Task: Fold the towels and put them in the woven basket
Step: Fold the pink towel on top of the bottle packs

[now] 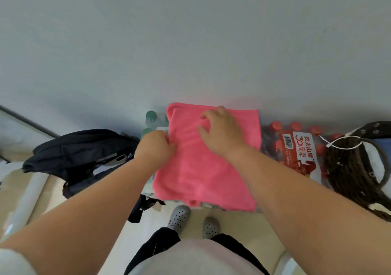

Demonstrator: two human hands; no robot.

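Observation:
A pink towel (203, 173) lies folded flat on top of a pack of green-capped bottles (151, 119) against the wall. My left hand (154, 147) pinches the towel's left edge with curled fingers. My right hand (220, 132) rests on the towel's upper middle, its fingers spread and bent, fingertips pressing the cloth. The woven basket (347, 168), dark brown with a looped handle, stands at the right and holds blue and dark patterned cloth.
A shrink-wrapped pack of red-capped bottles (296, 147) sits between the towel and the basket. A black backpack (78, 154) lies on the floor at the left. My feet in grey clogs (179, 217) stand just below the towel. A pale wall fills the upper view.

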